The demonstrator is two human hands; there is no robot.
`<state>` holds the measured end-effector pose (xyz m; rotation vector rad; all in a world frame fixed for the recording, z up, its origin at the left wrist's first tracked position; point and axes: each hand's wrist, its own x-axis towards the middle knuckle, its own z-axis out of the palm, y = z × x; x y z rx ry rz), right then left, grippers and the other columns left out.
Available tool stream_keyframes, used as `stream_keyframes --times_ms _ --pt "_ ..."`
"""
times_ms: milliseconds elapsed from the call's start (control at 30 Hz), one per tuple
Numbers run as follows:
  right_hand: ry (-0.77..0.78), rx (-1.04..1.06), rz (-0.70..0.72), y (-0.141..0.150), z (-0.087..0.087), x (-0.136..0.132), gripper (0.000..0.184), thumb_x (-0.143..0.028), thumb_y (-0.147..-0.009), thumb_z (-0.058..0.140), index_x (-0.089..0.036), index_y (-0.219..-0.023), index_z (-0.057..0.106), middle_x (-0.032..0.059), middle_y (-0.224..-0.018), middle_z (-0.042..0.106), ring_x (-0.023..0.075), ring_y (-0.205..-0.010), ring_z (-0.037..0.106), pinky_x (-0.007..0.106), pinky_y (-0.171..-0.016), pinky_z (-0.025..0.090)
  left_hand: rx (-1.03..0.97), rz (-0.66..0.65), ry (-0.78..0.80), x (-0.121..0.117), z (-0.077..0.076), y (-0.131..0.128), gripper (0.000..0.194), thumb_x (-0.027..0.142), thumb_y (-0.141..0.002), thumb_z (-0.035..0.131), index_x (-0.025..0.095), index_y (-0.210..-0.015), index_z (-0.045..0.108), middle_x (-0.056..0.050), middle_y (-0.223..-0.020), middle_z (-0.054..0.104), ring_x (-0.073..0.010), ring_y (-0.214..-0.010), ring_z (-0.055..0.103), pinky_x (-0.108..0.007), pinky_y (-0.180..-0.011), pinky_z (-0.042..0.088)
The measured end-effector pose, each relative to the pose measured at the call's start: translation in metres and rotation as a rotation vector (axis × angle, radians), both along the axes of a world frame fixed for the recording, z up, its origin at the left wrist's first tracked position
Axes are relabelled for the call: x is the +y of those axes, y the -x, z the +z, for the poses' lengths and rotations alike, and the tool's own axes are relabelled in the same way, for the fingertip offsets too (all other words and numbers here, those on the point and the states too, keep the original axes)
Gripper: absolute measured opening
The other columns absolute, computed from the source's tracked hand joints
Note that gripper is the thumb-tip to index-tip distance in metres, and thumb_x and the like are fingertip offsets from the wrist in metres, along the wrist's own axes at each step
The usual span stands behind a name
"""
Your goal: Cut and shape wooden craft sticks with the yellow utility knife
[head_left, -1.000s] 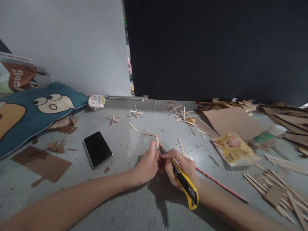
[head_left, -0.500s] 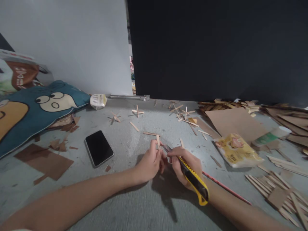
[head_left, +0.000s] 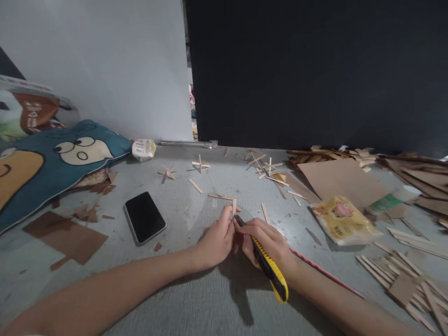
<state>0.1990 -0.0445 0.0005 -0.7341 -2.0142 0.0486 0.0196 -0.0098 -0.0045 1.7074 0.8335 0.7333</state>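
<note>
My left hand (head_left: 219, 238) is closed on a small wooden craft stick (head_left: 234, 207), which stands upright between thumb and fingers. Wrapped round a yellow and black utility knife (head_left: 269, 267) is my right hand (head_left: 268, 240). The knife's tip end meets the stick close to my left fingertips; the blade itself is mostly hidden there. Just beyond my hands lies another craft stick (head_left: 221, 196), and one more stick (head_left: 265, 213) lies beyond my right hand. A red and black pencil-like rod (head_left: 327, 272) is partly under my right forearm.
A phone (head_left: 144, 218) lies left of my hands. Small crossed-stick pieces (head_left: 200, 164) stand farther back. On the right are a yellow tissue pack (head_left: 345, 220), a pile of craft sticks (head_left: 395, 275) and cardboard (head_left: 345, 177). A blue cushion (head_left: 84, 172) sits at the left, below upright panels.
My right hand and the knife have moved left, bringing the knife's tip against the stick. The stick in my left hand has shifted slightly to the right and lower.
</note>
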Motion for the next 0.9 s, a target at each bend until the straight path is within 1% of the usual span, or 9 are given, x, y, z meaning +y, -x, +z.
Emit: stream_keyframes --times_ms 133,267,400,500,600,700,767,833,900 --pt "0.033 0.009 0.007 0.002 0.003 -0.002 0.029 -0.001 -0.091 0.052 -0.022 -0.111 0.056 0.0031 -0.080 0.064 0.0174 -0.068 0.064 0.028 -0.062 0.053 -0.015 0.006 0.001 0.000 0.001 -0.001 0.023 0.032 -0.109 0.034 0.023 -0.129 0.040 0.008 -0.062 0.053 -0.0135 -0.053 0.055 -0.024 -0.055 0.042" --pt "0.195 0.129 0.022 0.008 0.007 -0.008 0.024 -0.005 -0.094 0.052 -0.024 -0.108 0.057 -0.0004 -0.076 0.065 0.0137 -0.061 0.066 0.024 -0.059 0.054 -0.033 -0.001 0.008 -0.001 0.000 -0.001 0.022 0.035 -0.109 0.036 0.024 -0.127 0.040 0.008 -0.063 0.053 -0.0132 -0.053 0.054 -0.024 -0.054 0.041" --pt "0.331 0.246 -0.045 0.018 0.011 -0.014 0.013 -0.012 -0.099 0.052 -0.024 -0.100 0.057 -0.0021 -0.070 0.068 0.0123 -0.058 0.069 0.022 -0.060 0.054 -0.044 0.004 0.012 0.000 0.002 -0.001 0.020 0.035 -0.108 0.037 0.023 -0.124 0.038 0.009 -0.061 0.052 -0.0132 -0.051 0.054 -0.023 -0.052 0.040" --pt "0.400 0.325 -0.077 0.023 0.009 -0.016 0.010 -0.017 -0.102 0.052 -0.024 -0.098 0.059 -0.0033 -0.065 0.069 0.0118 -0.056 0.069 0.021 -0.058 0.053 -0.057 0.007 0.020 0.000 0.005 -0.002 0.017 0.033 -0.106 0.039 0.023 -0.120 0.037 0.009 -0.060 0.051 -0.0132 -0.050 0.053 -0.022 -0.051 0.039" --pt "0.403 0.381 -0.084 0.026 0.004 -0.015 0.008 -0.022 -0.102 0.053 -0.023 -0.099 0.060 -0.0031 -0.065 0.070 0.0119 -0.055 0.069 0.021 -0.058 0.054 -0.065 0.032 0.017 0.000 0.007 -0.002 0.013 0.031 -0.106 0.039 0.024 -0.116 0.036 0.010 -0.060 0.050 -0.0128 -0.048 0.052 -0.021 -0.049 0.039" --pt "0.437 0.453 -0.104 0.024 -0.001 -0.012 0.013 -0.028 -0.104 0.053 -0.022 -0.098 0.063 -0.0022 -0.063 0.071 0.0135 -0.054 0.070 0.022 -0.057 0.056 -0.059 0.049 0.011 0.001 0.007 -0.003 0.012 0.033 -0.106 0.039 0.025 -0.114 0.035 0.010 -0.058 0.049 -0.0124 -0.046 0.050 -0.021 -0.047 0.038" --pt "0.434 0.497 -0.134 0.021 -0.003 -0.009 0.016 -0.032 -0.104 0.053 -0.022 -0.098 0.065 -0.0006 -0.066 0.073 0.0145 -0.056 0.071 0.023 -0.057 0.056 -0.060 0.057 0.016 0.001 0.007 -0.003 0.013 0.035 -0.106 0.039 0.025 -0.114 0.035 0.010 -0.060 0.051 -0.0120 -0.045 0.051 -0.021 -0.046 0.038" --pt "0.404 0.504 -0.165 0.019 -0.004 -0.007 0.017 -0.033 -0.103 0.055 -0.022 -0.098 0.066 0.0008 -0.071 0.075 0.0149 -0.059 0.072 0.024 -0.058 0.056 -0.066 0.071 0.028 0.002 0.008 -0.004 0.016 0.038 -0.107 0.038 0.025 -0.115 0.035 0.009 -0.062 0.053 -0.0120 -0.045 0.053 -0.021 -0.047 0.040" --pt "0.391 0.470 -0.186 0.017 -0.005 -0.005 0.018 -0.034 -0.103 0.055 -0.022 -0.097 0.067 0.0007 -0.071 0.074 0.0148 -0.059 0.071 0.024 -0.060 0.057 -0.069 0.083 0.037 0.003 0.009 -0.004 0.018 0.041 -0.107 0.037 0.025 -0.116 0.035 0.009 -0.061 0.053 -0.0126 -0.046 0.053 -0.022 -0.047 0.041"
